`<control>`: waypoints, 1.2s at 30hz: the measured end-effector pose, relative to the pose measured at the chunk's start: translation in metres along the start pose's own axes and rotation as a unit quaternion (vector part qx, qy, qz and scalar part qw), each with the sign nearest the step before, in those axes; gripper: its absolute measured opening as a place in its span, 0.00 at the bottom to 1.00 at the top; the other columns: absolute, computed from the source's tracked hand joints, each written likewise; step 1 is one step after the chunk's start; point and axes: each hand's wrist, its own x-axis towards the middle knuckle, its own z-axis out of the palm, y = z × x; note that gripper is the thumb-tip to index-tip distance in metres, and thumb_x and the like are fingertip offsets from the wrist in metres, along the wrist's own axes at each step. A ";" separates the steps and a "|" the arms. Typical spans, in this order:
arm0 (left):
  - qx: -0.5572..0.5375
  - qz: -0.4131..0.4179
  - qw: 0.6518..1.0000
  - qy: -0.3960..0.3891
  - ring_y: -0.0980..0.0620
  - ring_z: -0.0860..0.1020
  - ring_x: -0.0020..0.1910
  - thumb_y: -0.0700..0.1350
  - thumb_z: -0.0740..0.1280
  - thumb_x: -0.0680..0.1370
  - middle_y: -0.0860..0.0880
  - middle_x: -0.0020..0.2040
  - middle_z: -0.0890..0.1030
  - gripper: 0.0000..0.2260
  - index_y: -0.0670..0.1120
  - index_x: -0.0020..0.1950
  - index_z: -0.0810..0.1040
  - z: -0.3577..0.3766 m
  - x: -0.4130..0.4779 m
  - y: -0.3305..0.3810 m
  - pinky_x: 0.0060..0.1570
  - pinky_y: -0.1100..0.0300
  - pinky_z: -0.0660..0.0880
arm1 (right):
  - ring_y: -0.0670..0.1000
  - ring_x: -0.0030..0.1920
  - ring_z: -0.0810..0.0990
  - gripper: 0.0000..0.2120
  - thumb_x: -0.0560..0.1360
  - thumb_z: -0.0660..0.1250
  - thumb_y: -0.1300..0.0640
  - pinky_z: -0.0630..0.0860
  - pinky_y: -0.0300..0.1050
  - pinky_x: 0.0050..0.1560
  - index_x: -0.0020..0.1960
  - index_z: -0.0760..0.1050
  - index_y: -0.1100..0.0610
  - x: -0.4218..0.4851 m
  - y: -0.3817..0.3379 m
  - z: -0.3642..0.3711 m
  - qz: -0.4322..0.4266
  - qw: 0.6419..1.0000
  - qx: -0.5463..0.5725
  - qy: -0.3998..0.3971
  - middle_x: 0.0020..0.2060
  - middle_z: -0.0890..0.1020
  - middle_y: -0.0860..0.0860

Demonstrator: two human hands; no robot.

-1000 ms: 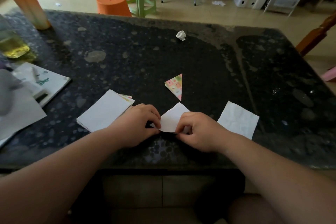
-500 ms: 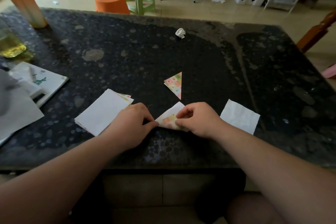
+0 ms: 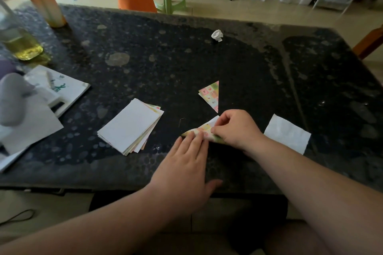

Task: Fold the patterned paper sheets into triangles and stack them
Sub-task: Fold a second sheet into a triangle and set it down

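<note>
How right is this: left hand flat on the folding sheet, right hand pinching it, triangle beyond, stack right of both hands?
One error: the head view shows the stack left of both hands; only a single white sheet lies right. The left hand is flat on the folding sheet, the right hand pinches it, the triangle lies beyond.

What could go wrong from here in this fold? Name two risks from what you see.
1. The left hand presses only one end of the half-folded sheet while the right hand pinches the other; if it slips, the crease may skew.
2. The finished triangle lies just beyond the right hand, apart from it; a forward move could knock it.
</note>
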 end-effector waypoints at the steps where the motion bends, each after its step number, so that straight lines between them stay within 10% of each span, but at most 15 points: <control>1: 0.005 0.000 1.000 -0.004 0.47 0.34 0.81 0.70 0.49 0.81 0.46 0.83 0.36 0.42 0.45 0.82 0.35 0.002 0.000 0.001 0.80 0.47 0.40 | 0.45 0.46 0.80 0.05 0.74 0.76 0.58 0.77 0.42 0.45 0.42 0.81 0.51 0.000 0.000 0.001 -0.001 1.000 -0.001 0.003 0.42 0.83 0.46; 36: 0.035 -0.012 0.999 -0.012 0.36 0.40 0.81 0.70 0.49 0.81 0.38 0.83 0.45 0.38 0.49 0.83 0.44 0.000 0.010 0.013 0.79 0.39 0.39 | 0.47 0.48 0.80 0.05 0.74 0.77 0.57 0.81 0.48 0.52 0.44 0.81 0.51 0.003 -0.001 0.008 0.037 0.998 0.028 0.043 0.44 0.82 0.47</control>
